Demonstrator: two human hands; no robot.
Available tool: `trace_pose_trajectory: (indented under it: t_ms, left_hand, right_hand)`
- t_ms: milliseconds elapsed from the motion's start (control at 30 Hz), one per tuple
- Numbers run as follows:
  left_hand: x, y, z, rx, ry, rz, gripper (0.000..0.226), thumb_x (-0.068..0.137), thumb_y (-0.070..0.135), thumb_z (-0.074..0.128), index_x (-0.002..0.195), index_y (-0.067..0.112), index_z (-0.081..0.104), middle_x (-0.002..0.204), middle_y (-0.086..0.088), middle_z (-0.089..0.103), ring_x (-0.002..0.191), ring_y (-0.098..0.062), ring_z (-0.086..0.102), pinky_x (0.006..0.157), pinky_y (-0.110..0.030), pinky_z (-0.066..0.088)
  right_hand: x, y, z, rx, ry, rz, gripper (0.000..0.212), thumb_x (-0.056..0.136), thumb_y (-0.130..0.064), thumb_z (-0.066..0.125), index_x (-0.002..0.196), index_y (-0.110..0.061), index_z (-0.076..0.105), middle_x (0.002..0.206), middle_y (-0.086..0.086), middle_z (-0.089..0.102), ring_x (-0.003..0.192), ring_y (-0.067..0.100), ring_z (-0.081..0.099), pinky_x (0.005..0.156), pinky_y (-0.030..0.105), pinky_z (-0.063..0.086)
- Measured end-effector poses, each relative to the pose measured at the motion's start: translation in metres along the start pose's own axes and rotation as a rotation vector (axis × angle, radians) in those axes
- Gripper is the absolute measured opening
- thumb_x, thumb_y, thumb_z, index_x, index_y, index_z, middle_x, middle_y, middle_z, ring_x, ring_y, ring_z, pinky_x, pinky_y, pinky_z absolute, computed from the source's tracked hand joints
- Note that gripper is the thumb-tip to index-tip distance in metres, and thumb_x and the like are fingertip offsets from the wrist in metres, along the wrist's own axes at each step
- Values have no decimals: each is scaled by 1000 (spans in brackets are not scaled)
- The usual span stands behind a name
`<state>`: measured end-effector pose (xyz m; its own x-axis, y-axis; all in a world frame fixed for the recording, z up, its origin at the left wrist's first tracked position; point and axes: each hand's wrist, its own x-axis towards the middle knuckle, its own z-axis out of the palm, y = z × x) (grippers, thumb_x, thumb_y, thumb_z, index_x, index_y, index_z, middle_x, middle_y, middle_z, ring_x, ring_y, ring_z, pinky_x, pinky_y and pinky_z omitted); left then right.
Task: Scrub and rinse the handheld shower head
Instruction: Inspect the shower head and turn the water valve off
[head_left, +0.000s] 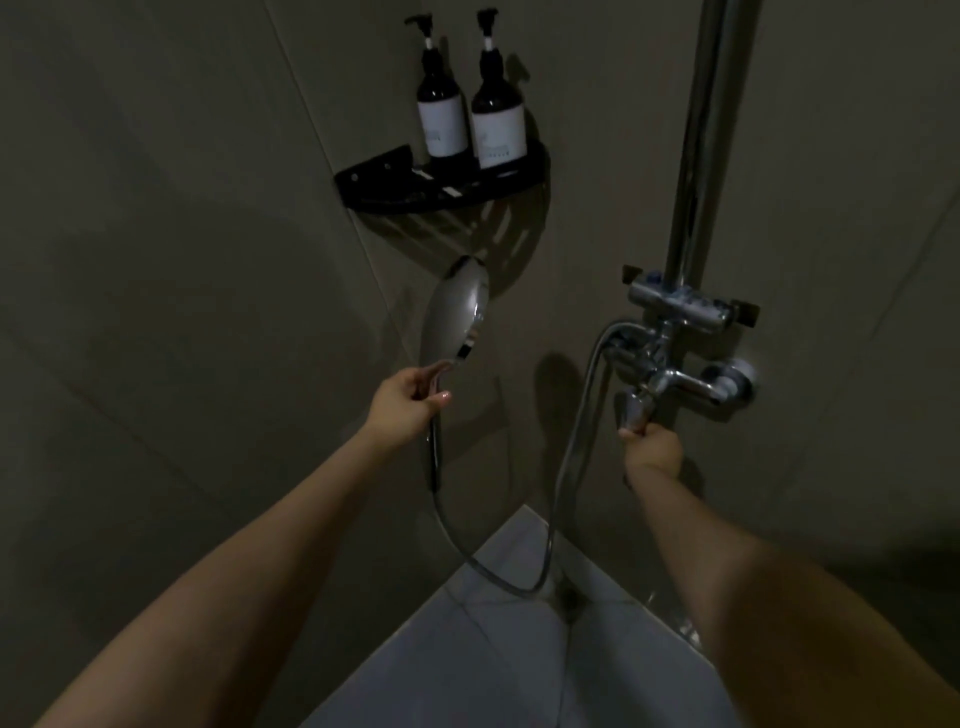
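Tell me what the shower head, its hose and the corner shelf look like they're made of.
Shower head: chrome-finished, plastic or metal unclear; bright glints. Hose: probably metal-sheathed; dull silver sheen. Corner shelf: matte black, likely metal; slotted, no shine.

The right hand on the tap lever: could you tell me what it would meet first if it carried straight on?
Probably the mixer valve just above the lever that the right hand holds, though depth is unclear.
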<state>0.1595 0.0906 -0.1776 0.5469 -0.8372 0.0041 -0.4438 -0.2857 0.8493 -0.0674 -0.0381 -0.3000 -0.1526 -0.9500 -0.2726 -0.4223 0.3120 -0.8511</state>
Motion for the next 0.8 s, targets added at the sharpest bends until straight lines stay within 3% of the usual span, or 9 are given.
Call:
trace_pose_trajectory:
  t_ms: [100,367,533,700,800]
  left_hand:
    - [-3,-9,5,-27,-9,-18,32,80,3,67,104,23,60,94,-8,59,90,-18,54,99,-43,45]
    - [-13,-19,15,-38,-4,-58,40,81,-1,65,120,5,59,94,-9,56,90,-18,52,93,-33,45]
    - [-14,-23,22,28,-5,-50,43,80,4,66,122,8,59,96,-7,56,92,-18,53,96,-35,46]
    - [-18,-27,28,41,-13,-59,38,81,6,66,119,3,59,98,-6,59,93,-16,56,84,-23,46]
    - [-18,-29,32,45,5,-42,39,81,3,65,120,5,59,95,-5,60,91,-14,55,66,-2,43]
  right_hand:
    - [1,2,-2,2,0,-15,29,84,-13,65,105,6,66,109,29,66,106,40,61,85,36,47]
    - [6,4,-1,-27,-18,-31,29,84,-12,65,108,5,65,112,27,65,108,39,60,88,36,47]
    - [8,4,-2,-53,-29,-45,28,83,-12,66,105,6,66,111,28,65,107,38,60,88,36,47]
    - [11,7,0,-59,-41,-38,27,84,-12,65,105,6,66,110,28,65,107,38,61,87,36,47]
    - [10,8,1,-44,-47,-40,26,85,-12,64,104,6,66,109,28,66,106,37,61,87,36,47]
